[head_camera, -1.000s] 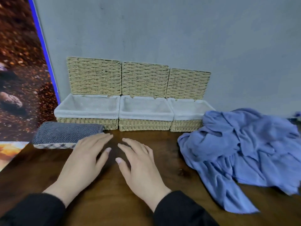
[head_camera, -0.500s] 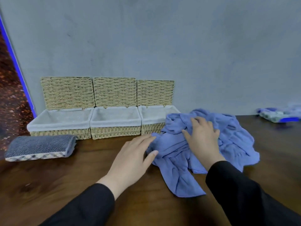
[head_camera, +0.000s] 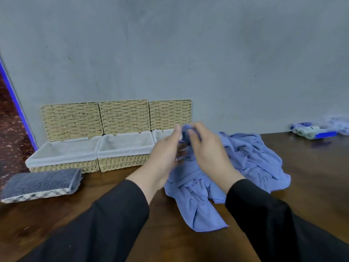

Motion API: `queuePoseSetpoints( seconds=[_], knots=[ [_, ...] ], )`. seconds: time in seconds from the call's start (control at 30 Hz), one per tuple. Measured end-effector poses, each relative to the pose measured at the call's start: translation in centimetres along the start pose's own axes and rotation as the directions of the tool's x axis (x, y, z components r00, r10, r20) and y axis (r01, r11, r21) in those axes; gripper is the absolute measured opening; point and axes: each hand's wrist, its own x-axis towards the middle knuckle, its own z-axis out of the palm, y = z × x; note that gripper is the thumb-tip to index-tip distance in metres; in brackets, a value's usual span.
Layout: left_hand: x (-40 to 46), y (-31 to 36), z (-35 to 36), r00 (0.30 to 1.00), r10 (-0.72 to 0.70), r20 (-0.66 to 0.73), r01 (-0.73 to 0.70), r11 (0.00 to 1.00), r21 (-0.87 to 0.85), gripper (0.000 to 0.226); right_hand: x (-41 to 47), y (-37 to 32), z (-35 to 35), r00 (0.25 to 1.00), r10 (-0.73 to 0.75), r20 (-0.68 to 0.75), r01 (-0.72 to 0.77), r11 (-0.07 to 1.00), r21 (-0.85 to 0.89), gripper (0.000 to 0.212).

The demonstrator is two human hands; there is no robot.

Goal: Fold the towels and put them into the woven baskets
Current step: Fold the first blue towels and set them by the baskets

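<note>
1. The crumpled periwinkle-blue cloth towel (head_camera: pixel 236 167) lies heaped on the dark wooden counter (head_camera: pixel 311 176), in front of the rightmost of three lined woven straw baskets (head_camera: pixel 124 163)
2. Left hand (head_camera: pixel 166 154) and right hand (head_camera: pixel 207 150) each have a grip pinching one raised bunch of the towel
3. Best to find a hem, work the hands apart to the corners, and shake the cloth flat before folding
4. A folded grey striped towel (head_camera: pixel 41 184) lies by the left basket, not yet inside
</note>
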Motion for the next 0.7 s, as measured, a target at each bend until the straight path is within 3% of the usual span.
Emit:
queuePoseSetpoints(
  seconds=[0.07, 0.17, 0.23, 0.33, 0.43, 0.53, 0.6, 0.7],
  knots=[
    [0.6, 1.1, -0.1, 0.992, -0.129, 0.015, 0.129, 0.962, -0.240, 0.046, -0.7, -1.3, 1.7, 0.988, -0.107, 0.113, 0.109, 0.994, -0.009, 0.015],
    [1.1, 1.2, -1.5, 0.966, -0.173, -0.193, 0.104, 0.941, -0.323, 0.029, -1.9, -1.7, 2.7, 0.958, -0.241, 0.155, 0.248, 0.968, -0.028, 0.019],
    [1.0, 0.8, -3.2, 0.940, -0.087, -0.331, 0.025, 0.982, -0.188, 0.028, -2.4, -1.8, 2.1, 0.957, -0.283, 0.069, 0.286, 0.958, -0.036, 0.016],
    [0.0, 1.7, -6.9, 0.940, 0.028, -0.340, -0.047, 0.998, -0.047, 0.035, -1.5, -1.4, 1.0, 0.981, -0.179, -0.070, 0.170, 0.978, -0.122, 0.020],
    [-2.0, 4.5, -10.2, 0.974, 0.007, -0.228, -0.029, 0.995, -0.093, 0.044, -0.4, -2.3, 1.2, 0.993, -0.078, 0.094, 0.090, 0.986, -0.137, 0.049],
    [-3.6, 7.1, -12.7, 0.942, 0.178, -0.284, -0.150, 0.982, 0.118, 0.046, 0.4, -4.9, 3.3, 0.965, -0.109, 0.238, 0.139, 0.984, -0.114, 0.063],
    [-4.8, 8.6, -14.3, 0.928, 0.255, -0.271, -0.205, 0.958, 0.200, 0.039, 0.9, -6.9, 5.2, 0.949, -0.087, 0.302, 0.099, 0.995, -0.024, 0.075],
    [-6.7, 10.1, -16.5, 0.959, 0.234, -0.160, -0.172, 0.928, 0.329, 0.044, 1.5, -9.7, 8.3, 0.877, -0.075, 0.475, -0.023, 0.980, 0.197, 0.078]
  ],
)
